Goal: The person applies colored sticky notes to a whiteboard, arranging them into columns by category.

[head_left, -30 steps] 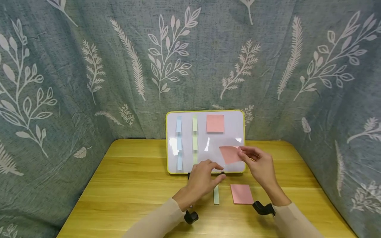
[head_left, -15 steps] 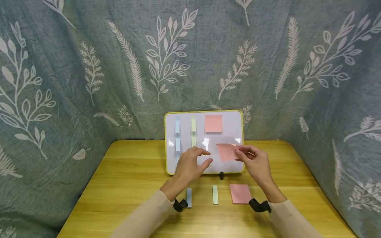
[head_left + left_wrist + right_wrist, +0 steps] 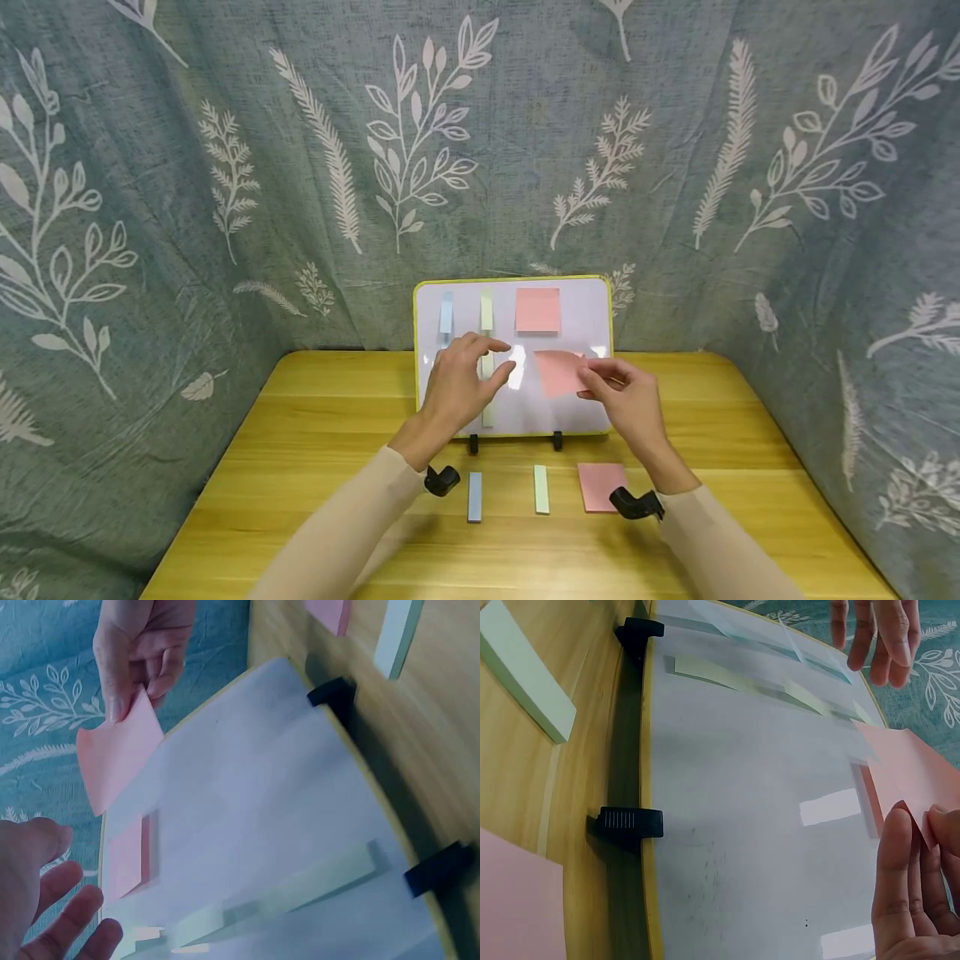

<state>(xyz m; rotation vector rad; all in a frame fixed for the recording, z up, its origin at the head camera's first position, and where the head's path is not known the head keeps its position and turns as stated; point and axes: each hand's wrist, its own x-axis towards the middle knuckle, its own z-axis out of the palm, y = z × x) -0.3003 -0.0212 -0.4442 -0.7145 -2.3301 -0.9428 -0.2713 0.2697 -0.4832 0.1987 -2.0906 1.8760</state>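
Observation:
My right hand (image 3: 626, 404) pinches a pink sticky note (image 3: 557, 372) by its right edge, between thumb and fingers. The note hangs in front of the whiteboard (image 3: 585, 317), its top edge curling in the left wrist view. My left hand (image 3: 461, 379) hovers before the board's left half, fingers bent loosely with nothing between them. It hides part of the blue strips (image 3: 447, 315) and the green strips (image 3: 487, 312). Another pink sticky note (image 3: 537, 310) is stuck at the board's upper right. In the right wrist view the pinched note (image 3: 915, 769) folds at the thumb.
Pads lie on the wooden table (image 3: 337, 500) in front of the board: a narrow blue one (image 3: 475, 497), a narrow green one (image 3: 542, 489) and a square pink one (image 3: 600, 487). Black stand feet (image 3: 557, 440) hold the board's lower edge. A patterned curtain (image 3: 300, 167) surrounds the table.
My left hand has moved up and left from the board's lower edge, uncovering the blue pad. My right hand has shifted slightly left and up with the pink sticky note.

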